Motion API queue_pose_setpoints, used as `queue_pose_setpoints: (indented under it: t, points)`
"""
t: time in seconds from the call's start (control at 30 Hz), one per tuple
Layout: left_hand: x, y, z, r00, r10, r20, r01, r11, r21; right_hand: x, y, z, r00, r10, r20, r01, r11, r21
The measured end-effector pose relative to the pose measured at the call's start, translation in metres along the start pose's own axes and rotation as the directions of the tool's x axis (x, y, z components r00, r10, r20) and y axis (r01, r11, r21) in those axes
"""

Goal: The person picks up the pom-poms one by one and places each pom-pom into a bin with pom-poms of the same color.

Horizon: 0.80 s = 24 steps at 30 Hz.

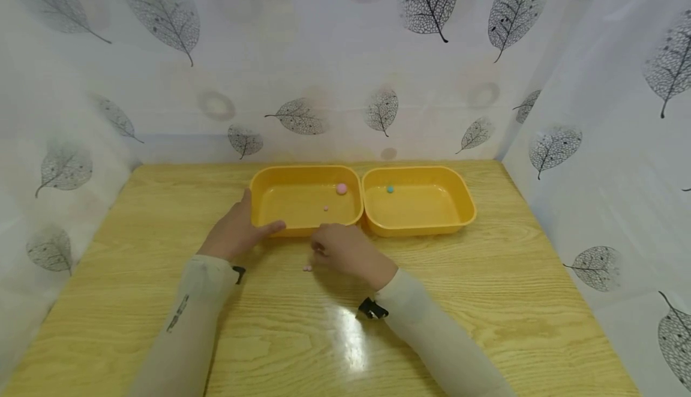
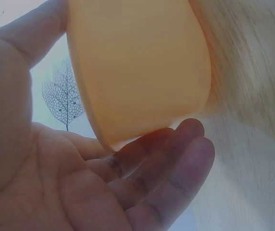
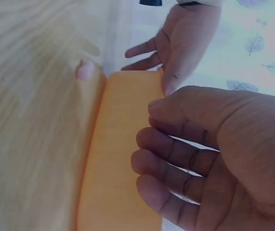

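Note:
My left hand [image 1: 232,232] is at the near left corner of the left yellow tray [image 1: 308,229]. Its thumb lies on the front rim and its fingers wrap the left side wall, as the left wrist view shows. Just in front of that tray's right part hovers my right hand [image 1: 348,252], fingers curled and thumb tip against the index finger. Whether something tiny sits between those tips is hidden. Small pink pieces [image 1: 307,268] lie on the table below it. Inside the left tray are a pink ball [image 1: 341,189] and a tiny pink piece [image 1: 326,208].
A second yellow tray [image 1: 418,230] stands against the left one's right side, with a small blue ball [image 1: 390,189] in it. Both trays stand on a wooden table [image 1: 486,325], near its far edge. Leaf-patterned curtains [image 1: 324,55] hang behind and at both sides.

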State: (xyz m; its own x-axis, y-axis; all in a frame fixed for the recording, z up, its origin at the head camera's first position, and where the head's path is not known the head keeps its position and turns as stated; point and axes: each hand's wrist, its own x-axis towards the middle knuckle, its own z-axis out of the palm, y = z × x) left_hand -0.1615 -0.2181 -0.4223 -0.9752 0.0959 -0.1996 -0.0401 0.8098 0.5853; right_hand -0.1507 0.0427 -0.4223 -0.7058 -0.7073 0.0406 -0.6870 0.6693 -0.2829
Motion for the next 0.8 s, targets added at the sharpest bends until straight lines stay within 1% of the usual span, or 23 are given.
queue_pose_setpoints:
  t: [0.07, 0.17, 0.47, 0.63, 0.8]
  points:
    - [0.000, 0.000, 0.000, 1.000, -0.003, 0.002, 0.003, 1.000, 0.001, -0.001, 0.001, -0.004, 1.000, 0.000, -0.020, 0.000, 0.999, -0.033]
    - [0.001, -0.001, 0.001, 1.000, -0.007, 0.003, 0.007, 1.000, 0.000, -0.003, 0.004, -0.009, 0.999, 0.001, -0.052, -0.004, 0.999, -0.054]
    - [0.001, -0.001, 0.001, 1.000, -0.027, 0.010, 0.027, 0.999, 0.019, -0.007, 0.012, -0.016, 0.993, 0.012, -0.119, -0.017, 0.999, -0.038]
    - [0.000, -0.001, 0.001, 1.000, -0.028, 0.008, 0.028, 0.999, 0.022, -0.009, 0.014, -0.022, 0.980, 0.005, -0.197, -0.012, 0.999, -0.033]
    - [-0.001, -0.001, 0.001, 0.999, -0.034, 0.011, 0.033, 0.999, 0.017, -0.011, 0.019, -0.029, 0.973, 0.026, -0.229, -0.028, 1.000, -0.005]
